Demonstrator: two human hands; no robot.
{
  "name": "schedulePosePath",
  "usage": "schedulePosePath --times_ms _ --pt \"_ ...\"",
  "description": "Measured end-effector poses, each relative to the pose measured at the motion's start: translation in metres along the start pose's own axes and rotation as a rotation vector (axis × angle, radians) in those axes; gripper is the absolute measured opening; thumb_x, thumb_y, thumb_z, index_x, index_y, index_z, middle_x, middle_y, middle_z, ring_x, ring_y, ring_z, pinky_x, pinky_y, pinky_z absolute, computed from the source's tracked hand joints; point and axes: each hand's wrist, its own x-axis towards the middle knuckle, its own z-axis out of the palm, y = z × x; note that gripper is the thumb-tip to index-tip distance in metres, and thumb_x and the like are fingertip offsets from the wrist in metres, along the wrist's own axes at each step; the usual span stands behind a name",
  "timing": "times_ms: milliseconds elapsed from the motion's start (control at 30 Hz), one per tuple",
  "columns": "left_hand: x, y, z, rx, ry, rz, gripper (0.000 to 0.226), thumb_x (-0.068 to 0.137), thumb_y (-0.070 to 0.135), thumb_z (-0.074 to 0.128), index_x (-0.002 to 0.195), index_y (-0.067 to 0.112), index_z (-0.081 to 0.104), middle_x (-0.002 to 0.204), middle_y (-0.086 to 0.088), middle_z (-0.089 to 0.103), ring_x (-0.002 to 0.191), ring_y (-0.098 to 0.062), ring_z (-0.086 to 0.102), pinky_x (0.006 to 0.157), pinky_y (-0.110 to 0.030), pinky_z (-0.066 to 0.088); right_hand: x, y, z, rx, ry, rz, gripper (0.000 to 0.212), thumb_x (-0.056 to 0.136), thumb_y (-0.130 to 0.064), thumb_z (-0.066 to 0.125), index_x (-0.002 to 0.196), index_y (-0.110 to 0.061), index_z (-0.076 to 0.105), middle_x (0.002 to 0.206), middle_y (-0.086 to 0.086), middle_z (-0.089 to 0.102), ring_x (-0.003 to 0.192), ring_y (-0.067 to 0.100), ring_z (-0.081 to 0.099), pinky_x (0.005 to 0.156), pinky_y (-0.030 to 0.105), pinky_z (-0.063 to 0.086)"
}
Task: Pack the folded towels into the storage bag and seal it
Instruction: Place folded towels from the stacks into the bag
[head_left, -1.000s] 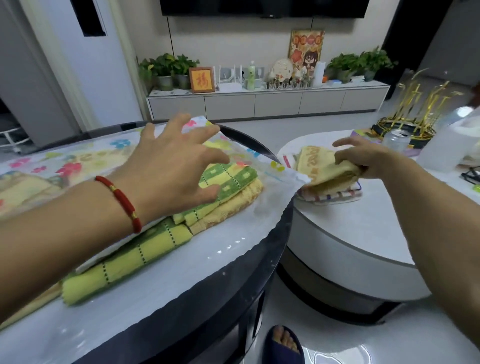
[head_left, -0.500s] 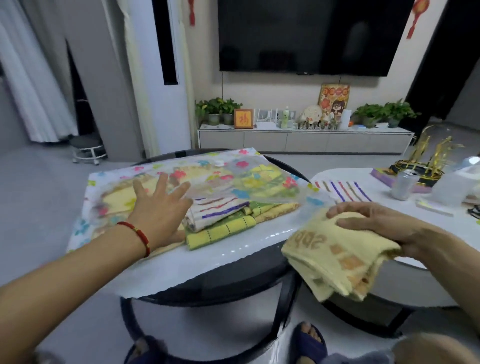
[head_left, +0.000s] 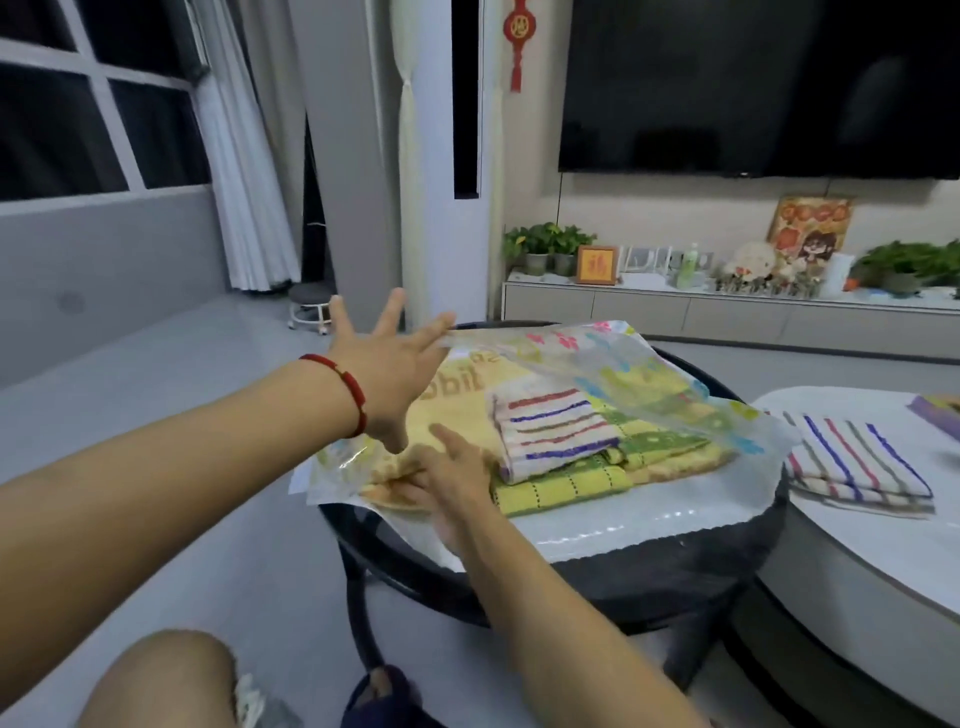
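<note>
A clear flower-printed storage bag (head_left: 649, 374) lies on the round black table (head_left: 675, 577). Inside it are a white striped towel (head_left: 550, 431), a green-and-yellow checked towel (head_left: 561, 483) and a large yellow lettered towel (head_left: 467, 387). My left hand (head_left: 384, 374), fingers spread, props the bag's top layer up at the far left of the mouth. My right hand (head_left: 457, 478) presses a folded yellow towel (head_left: 395, 491) into the mouth's near left corner. Another striped towel (head_left: 852, 462) lies outside on the white table (head_left: 857, 561).
The white table stands close against the black one on the right, with a purple item (head_left: 935, 408) at its far edge. My knee (head_left: 166, 675) and a slippered foot (head_left: 384, 696) are below. Beyond stand a stool (head_left: 309, 306) and a low cabinet (head_left: 727, 312).
My right hand carried the yellow towel from the white table over to the bag's mouth. My left hand rose from pressing on the bag to lifting its top layer.
</note>
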Motion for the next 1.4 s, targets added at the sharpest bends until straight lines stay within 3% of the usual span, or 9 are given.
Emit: schedulePosePath --times_ms 67,233,400,700,833,1033,1100,1200,1400 --pt "0.002 0.004 0.002 0.002 -0.026 0.015 0.119 0.070 0.055 0.074 0.155 0.025 -0.004 0.159 0.012 -0.030 0.146 -0.040 -0.024 0.099 -0.085 0.010 0.003 0.016 0.008 -0.106 -0.146 0.115 0.019 0.098 -0.015 0.053 0.099 -0.005 0.069 0.084 0.011 0.061 0.061 0.015 0.068 0.057 0.022 0.053" --pt "0.005 0.020 0.020 -0.054 0.076 0.086 0.106 0.067 0.076 0.050 0.154 0.030 0.010 0.163 0.009 -0.020 0.148 -0.041 -0.016 0.101 -0.084 0.010 -0.003 0.012 -0.039 -0.450 -0.016 -0.159 0.028 0.089 -0.004 0.056 0.102 -0.016 0.078 0.089 0.011 0.079 0.069 0.019 0.068 0.068 0.036 0.060" --pt "0.028 0.065 0.023 -0.092 0.265 0.209 0.082 0.080 0.058 0.061 0.150 0.038 0.022 0.165 0.005 -0.006 0.149 -0.037 -0.003 0.104 -0.079 0.019 -0.041 -0.031 -0.154 -0.760 -0.076 -0.222 0.025 0.093 -0.009 0.058 0.089 -0.021 0.080 0.091 0.006 0.081 0.067 0.017 0.073 0.059 0.025 0.055" --pt "0.101 0.186 -0.011 -0.174 0.379 0.434 0.057 0.084 0.044 0.059 0.139 0.038 0.045 0.164 0.005 0.011 0.148 -0.036 0.008 0.107 -0.074 0.020 -0.086 -0.113 -0.367 -0.833 0.813 -0.522 0.026 0.077 -0.024 0.056 0.059 -0.016 0.073 0.051 0.000 0.063 0.049 0.019 0.055 0.054 0.038 0.047" --pt "0.131 0.233 -0.018 -0.181 0.342 0.507 0.062 0.084 0.047 0.061 0.142 0.041 0.041 0.164 0.008 0.010 0.149 -0.036 0.005 0.107 -0.074 0.019 -0.059 -0.121 -0.438 -0.914 1.101 -0.416 0.026 0.089 -0.022 0.055 0.083 -0.010 0.077 0.085 0.009 0.078 0.082 0.031 0.068 0.076 0.039 0.056" --pt "0.164 0.263 -0.038 -0.260 0.326 0.509 0.064 0.084 0.056 0.041 0.143 0.032 0.041 0.164 0.015 0.010 0.149 -0.035 0.007 0.107 -0.075 0.020 0.001 -0.129 -0.522 -1.190 1.102 -0.106 0.048 0.100 -0.030 0.056 0.144 -0.011 0.057 0.143 0.020 0.059 0.128 0.040 0.057 0.107 0.048 0.048" --pt "0.173 0.260 -0.046 -0.311 0.292 0.501 0.080 0.072 0.066 0.025 0.142 0.031 0.044 0.163 0.018 0.012 0.148 -0.032 0.010 0.107 -0.074 0.022 0.020 -0.139 -0.543 -1.209 1.129 -0.032 0.054 0.103 -0.036 0.048 0.151 -0.011 0.045 0.146 0.025 0.052 0.132 0.045 0.051 0.111 0.049 0.041" --pt "0.187 0.255 -0.050 -0.370 0.288 0.504 0.069 0.078 0.053 0.055 0.144 0.035 0.041 0.162 0.023 0.011 0.148 -0.030 0.012 0.108 -0.069 0.026 0.038 -0.150 -0.567 -1.214 1.169 0.117 0.053 0.105 -0.043 0.039 0.147 -0.010 0.042 0.143 0.027 0.054 0.130 0.047 0.051 0.110 0.051 0.039" --pt "0.198 0.246 -0.052 -0.392 0.335 0.510 0.074 0.077 0.053 0.062 0.145 0.037 0.039 0.162 0.023 0.009 0.149 -0.029 0.012 0.109 -0.062 0.030 0.043 -0.174 -0.581 -1.102 1.136 0.032 0.057 0.092 -0.019 0.071 0.143 -0.019 0.045 0.131 0.021 0.061 0.115 0.039 0.061 0.097 0.048 0.050"
